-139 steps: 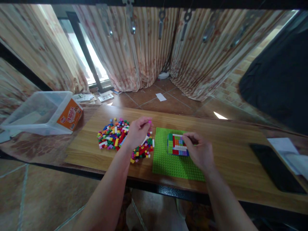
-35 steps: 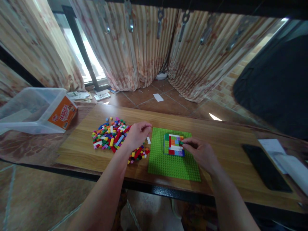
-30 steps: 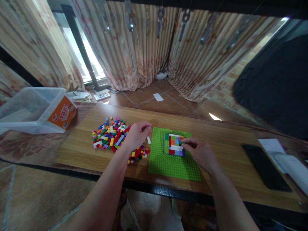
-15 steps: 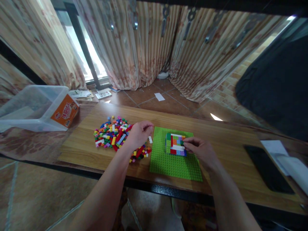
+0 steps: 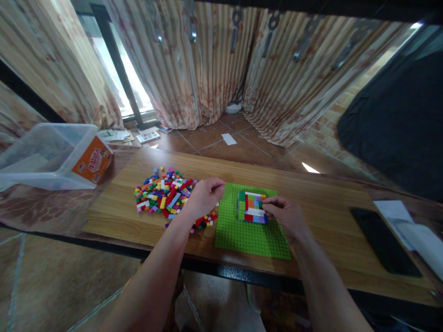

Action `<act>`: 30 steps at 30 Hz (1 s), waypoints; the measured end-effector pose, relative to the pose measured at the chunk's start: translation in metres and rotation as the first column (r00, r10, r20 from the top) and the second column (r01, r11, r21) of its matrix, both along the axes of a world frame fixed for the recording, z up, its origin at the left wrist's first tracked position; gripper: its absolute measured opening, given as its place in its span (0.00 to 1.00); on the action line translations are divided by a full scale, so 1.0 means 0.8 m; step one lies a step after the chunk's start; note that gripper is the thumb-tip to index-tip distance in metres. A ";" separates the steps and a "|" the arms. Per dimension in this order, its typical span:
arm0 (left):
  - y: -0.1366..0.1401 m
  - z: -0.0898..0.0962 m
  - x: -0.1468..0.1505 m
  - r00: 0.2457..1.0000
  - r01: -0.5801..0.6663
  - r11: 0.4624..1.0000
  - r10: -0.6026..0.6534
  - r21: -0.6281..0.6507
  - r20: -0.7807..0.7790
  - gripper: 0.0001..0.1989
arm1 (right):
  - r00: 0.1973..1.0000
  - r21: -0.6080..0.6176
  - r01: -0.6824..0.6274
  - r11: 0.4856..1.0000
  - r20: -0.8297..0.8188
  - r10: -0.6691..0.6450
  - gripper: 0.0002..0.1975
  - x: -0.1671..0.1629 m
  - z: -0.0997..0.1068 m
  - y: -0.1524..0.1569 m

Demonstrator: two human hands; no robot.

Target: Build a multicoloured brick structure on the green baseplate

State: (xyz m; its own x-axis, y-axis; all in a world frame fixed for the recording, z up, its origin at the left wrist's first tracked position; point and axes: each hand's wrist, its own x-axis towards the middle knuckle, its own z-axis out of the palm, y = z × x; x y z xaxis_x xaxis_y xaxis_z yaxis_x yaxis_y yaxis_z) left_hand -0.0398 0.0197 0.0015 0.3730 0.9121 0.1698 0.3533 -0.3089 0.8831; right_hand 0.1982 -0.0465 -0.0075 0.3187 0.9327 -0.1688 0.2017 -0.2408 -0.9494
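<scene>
The block build (image 5: 252, 207) sits on the green board (image 5: 249, 242), whose bumps likely stop it sliding. The right hand (image 5: 289, 216) pinches a tiny green brick (image 5: 261, 204) over its right side, maybe to keep it straight. The left hand's (image 5: 204, 199) fingertips press together near the brick pile (image 5: 166, 196); I can't tell if they hold anything.

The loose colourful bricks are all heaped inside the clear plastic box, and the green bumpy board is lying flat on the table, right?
Not quite: the loose bricks are heaped on the wooden table, not inside the clear plastic box, as the head view shows. The green board does lie flat on the table.
</scene>
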 end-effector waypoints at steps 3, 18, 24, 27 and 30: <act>-0.003 -0.003 0.004 0.997 0.053 0.997 -0.049 -0.064 0.064 0.11 | 1.000 -0.013 0.006 1.000 -0.019 -0.006 0.10 0.001 -0.001 -0.001; -0.027 -0.001 0.036 0.947 0.298 0.942 -0.272 -0.155 0.171 0.20 | 0.944 0.268 -0.318 0.910 0.179 0.277 0.14 -0.034 0.021 -0.016; -0.036 0.010 0.045 0.903 0.385 0.906 -0.331 -0.174 0.274 0.17 | 0.899 0.306 -0.392 0.868 0.328 0.290 0.09 -0.035 0.025 -0.019; -0.040 0.010 0.051 0.903 0.383 0.906 -0.325 -0.182 0.281 0.17 | 0.890 0.300 -0.392 0.870 0.362 0.276 0.08 -0.031 0.025 -0.019; -0.043 0.010 0.056 0.918 0.351 0.924 -0.308 -0.150 0.249 0.18 | 0.906 0.307 -0.358 0.882 0.341 0.249 0.07 -0.019 0.026 -0.019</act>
State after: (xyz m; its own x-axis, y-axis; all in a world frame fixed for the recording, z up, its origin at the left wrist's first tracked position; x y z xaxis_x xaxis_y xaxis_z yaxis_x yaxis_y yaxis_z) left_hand 0.0048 -0.0145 0.0091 0.6316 0.7662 0.1187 0.0530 -0.1955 0.9793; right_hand 0.1831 -0.0621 0.0137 -0.0073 0.9693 0.2457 0.4820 0.2187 -0.8484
